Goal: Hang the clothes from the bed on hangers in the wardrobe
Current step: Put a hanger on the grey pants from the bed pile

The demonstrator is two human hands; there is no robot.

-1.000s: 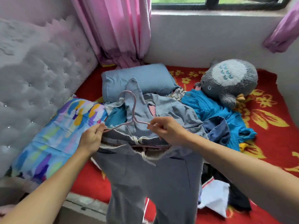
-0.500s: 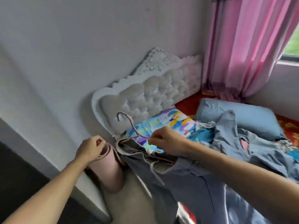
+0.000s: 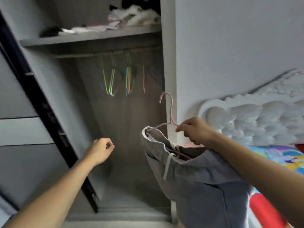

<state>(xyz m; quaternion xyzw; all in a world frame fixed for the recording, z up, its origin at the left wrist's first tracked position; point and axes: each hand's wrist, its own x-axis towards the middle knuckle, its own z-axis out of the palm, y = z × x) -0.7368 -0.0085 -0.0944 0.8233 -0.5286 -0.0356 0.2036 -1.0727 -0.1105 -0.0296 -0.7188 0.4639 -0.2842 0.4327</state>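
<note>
1. Location: the grey trousers [image 3: 200,181] hang from a pink hanger [image 3: 171,112] at centre right of the frame, just in front of the open wardrobe [image 3: 125,122] and not yet on its rail [image 3: 105,54].
2. Right hand [image 3: 195,131]: the grip is a closed pinch on the hanger's right shoulder, just below the neck. The hook points up and left.
3. Left hand [image 3: 100,149]: centre left of the frame, with its fingers curled in and its grip on nothing.
4. Handling, judged: the trousers are soft, limp and moderately heavy. The waistband bunches on the hanger, and the white drawstring [image 3: 167,163] dangles loose. The thin hanger looks likely to flex and tip under the uneven load.
5. Hold point, judged: the neck below the hook is the best place to hold it, as this keeps the hook free for the rail.
6. Rail stock: coloured spare hangers [image 3: 112,79] hang at upper centre. Folded items lie on the shelf [image 3: 92,37] above.
7. Bed [image 3: 263,209]: lower right of the frame.
8. Writing: no brand or label can be read. The marks on the dark door edge [image 3: 49,112] are blurred.
</note>
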